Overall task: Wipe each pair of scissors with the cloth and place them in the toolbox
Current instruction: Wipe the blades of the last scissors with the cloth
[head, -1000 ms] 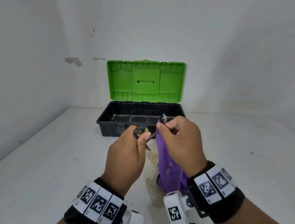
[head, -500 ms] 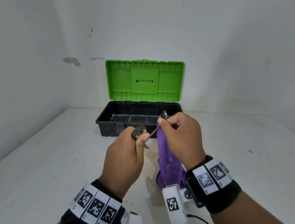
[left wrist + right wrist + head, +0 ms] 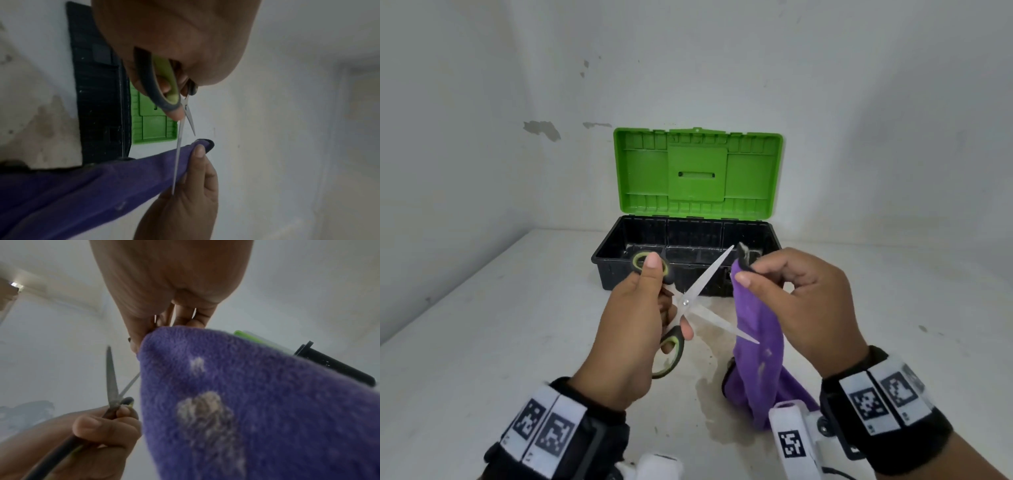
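Where the white surface [image 3: 482,342] runs back to meet the white wall [image 3: 722,68], a toolbox [image 3: 640,274] stands near the far edge — black tub, green lid [image 3: 698,173] raised upright against the wall, the inside of the tub too dark to read. Wall: scuffed, with patches of chipped paint left of the lid. Surface: pale, carrying a brownish stain [image 3: 709,394] at the middle, under the hands. Left hand [image 3: 626,339]: fingers curled through the black-and-green handle loops of the scissors [image 3: 688,301], held above the surface in front of the toolbox, blades spread wide, one tip toward the box, the other lying against the cloth [image 3: 756,342]. Right hand [image 3: 801,301]: thumb and fingertips pinching the top of the cloth — purple, hanging down, its lower end bunched on the surface near the front edge. Both wrists wear black bands with white printed markers.
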Tool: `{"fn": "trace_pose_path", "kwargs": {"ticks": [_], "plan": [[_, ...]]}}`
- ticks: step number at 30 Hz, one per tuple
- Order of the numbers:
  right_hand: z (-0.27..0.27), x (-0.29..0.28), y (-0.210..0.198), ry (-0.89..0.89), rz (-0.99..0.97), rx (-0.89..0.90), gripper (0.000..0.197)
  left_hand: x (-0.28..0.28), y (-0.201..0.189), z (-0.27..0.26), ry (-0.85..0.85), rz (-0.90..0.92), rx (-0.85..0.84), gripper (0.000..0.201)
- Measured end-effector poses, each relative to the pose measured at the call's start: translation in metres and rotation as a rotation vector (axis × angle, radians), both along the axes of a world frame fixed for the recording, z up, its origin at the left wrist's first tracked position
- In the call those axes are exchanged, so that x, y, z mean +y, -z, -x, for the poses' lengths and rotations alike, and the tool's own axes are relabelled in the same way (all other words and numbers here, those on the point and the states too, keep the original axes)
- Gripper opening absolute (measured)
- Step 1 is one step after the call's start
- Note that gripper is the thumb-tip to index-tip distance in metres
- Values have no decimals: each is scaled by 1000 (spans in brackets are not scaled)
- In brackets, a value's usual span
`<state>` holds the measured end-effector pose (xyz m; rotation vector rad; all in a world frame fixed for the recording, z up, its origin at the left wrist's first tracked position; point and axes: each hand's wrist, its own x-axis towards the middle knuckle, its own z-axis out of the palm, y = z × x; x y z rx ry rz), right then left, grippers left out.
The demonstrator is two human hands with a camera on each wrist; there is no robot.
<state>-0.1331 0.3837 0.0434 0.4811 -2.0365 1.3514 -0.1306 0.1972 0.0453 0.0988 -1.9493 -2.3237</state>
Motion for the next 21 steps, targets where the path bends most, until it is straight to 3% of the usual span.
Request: {"fn": "trace_pose_path", "kwargs": {"ticks": [4, 10, 17, 21], "plan": [[1, -8, 2, -79, 50, -43, 14, 1, -1, 1, 73, -70, -130, 41], [-3, -20, 2, -179, -21, -139, 15, 3, -3, 0, 157, -22, -242, 48], [1, -22, 8, 1, -20, -103, 22, 5, -1, -3, 129, -36, -264, 47], [-5, -24, 10, 3, -69, -89, 22, 2, 1, -3, 128, -12, -299, 45]]}}
